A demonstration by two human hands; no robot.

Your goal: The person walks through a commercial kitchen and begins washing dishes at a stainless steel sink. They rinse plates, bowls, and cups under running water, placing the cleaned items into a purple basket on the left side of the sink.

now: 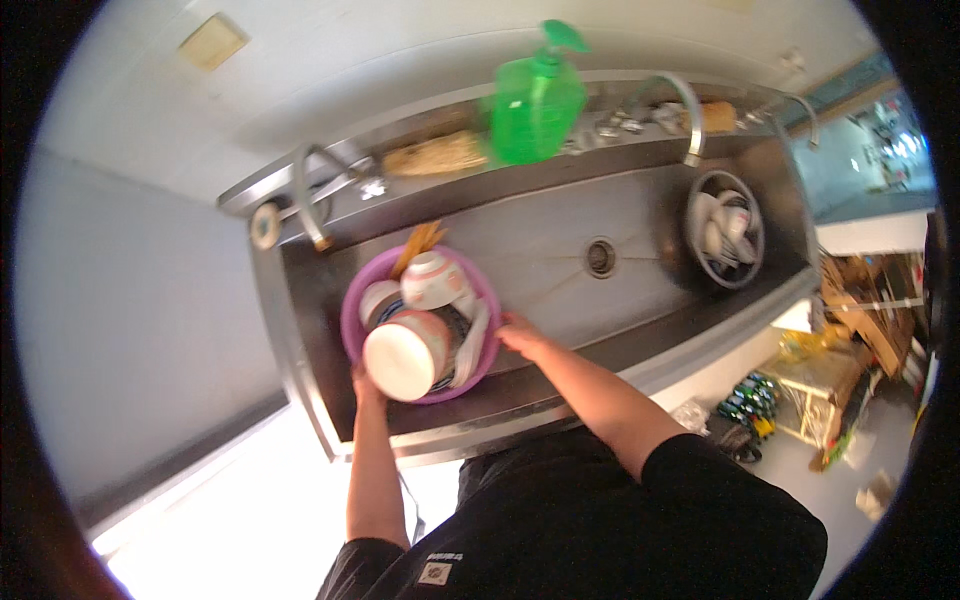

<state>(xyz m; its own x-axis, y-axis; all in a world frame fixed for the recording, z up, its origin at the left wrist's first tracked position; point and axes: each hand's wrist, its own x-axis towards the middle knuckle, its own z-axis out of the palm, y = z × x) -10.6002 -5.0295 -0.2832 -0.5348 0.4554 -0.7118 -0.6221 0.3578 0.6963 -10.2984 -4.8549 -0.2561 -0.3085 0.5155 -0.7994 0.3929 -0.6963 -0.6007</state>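
A purple plastic basin point(491, 289) sits at the left end of a long stainless-steel sink point(540, 247). It holds white bowls with a reddish pattern point(431, 281), a large upturned bowl point(403, 360), white spoons point(472, 341) and a bundle of wooden chopsticks point(420, 244). My left hand point(367, 386) is at the basin's near left rim, its fingers mostly hidden under the large bowl. On the right rim, my right hand point(519, 336) grips the basin with the fingers at its outer wall.
A round basin point(694, 255) of dishes stands at the sink's right end, past the drain point(601, 256). Curved taps point(304, 195) point(694, 120) overhang the sink. On the back ledge are a green pump bottle point(536, 112) and a yellowish sponge or loofah point(435, 154).
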